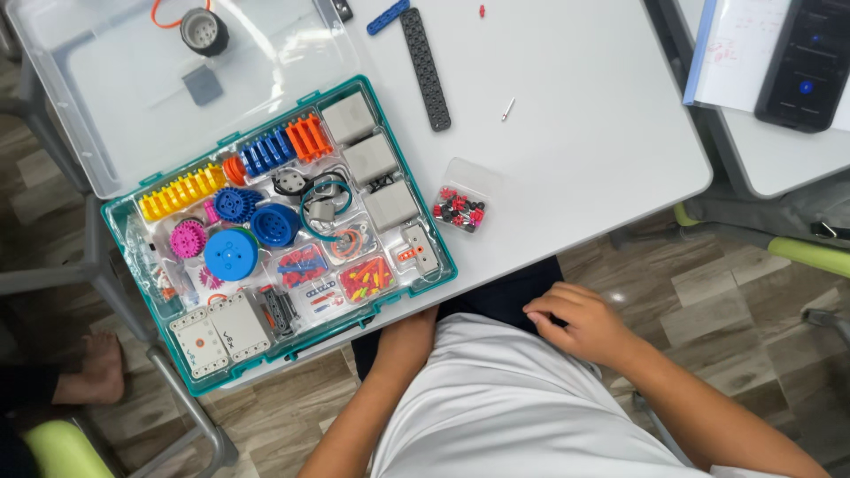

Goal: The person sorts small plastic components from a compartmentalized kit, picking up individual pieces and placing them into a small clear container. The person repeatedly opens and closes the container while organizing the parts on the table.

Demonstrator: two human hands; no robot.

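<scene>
The person sits close to the white tabletop (575, 168), and both hands are down at the lap rather than up among the parts; the right hand (580, 326) lies on the dark cloth of the lap just below the tabletop's edge, fingers curled loosely inward, its grip closed on nothing that shows; the left hand (409, 341) reaches under the tabletop's near edge beneath the teal parts tray (119, 265), and its fingers are hidden, so I cannot tell whether its grip is open or holds anything; the tray sits at the near left, probably for easy reach, with its clear lid (106, 97) folded back and flat so the gears, wheels and grey blocks in the compartments stay open to view; nearest the right hand, up and to the left on the tabletop, stands a small clear tub of red and black pins (460, 208), just beside the tray's right wall; a long black perforated beam (426, 69) lies farther back, well apart from either hand.
</scene>
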